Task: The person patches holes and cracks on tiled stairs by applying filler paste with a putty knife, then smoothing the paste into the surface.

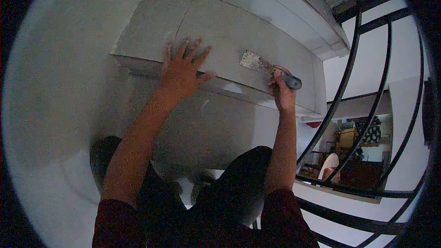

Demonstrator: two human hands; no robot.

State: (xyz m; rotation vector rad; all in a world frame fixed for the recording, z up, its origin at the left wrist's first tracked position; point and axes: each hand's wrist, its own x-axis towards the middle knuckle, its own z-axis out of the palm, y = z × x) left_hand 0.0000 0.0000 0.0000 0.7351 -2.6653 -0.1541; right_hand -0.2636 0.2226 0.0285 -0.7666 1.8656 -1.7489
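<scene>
My left hand lies flat with fingers spread on a grey tiled stair step, its thumb near the front edge. In my right hand is a putty knife, gripped by its dark handle, whose rounded end sticks out past my fingers. The wide, stained metal blade points left and rests low over the tile. Thin joint lines run between the tiles around both hands.
Further steps rise beyond. A black metal railing runs along the right, with a lower room visible through its bars. At left stands a pale wall. My bent knees are below the step.
</scene>
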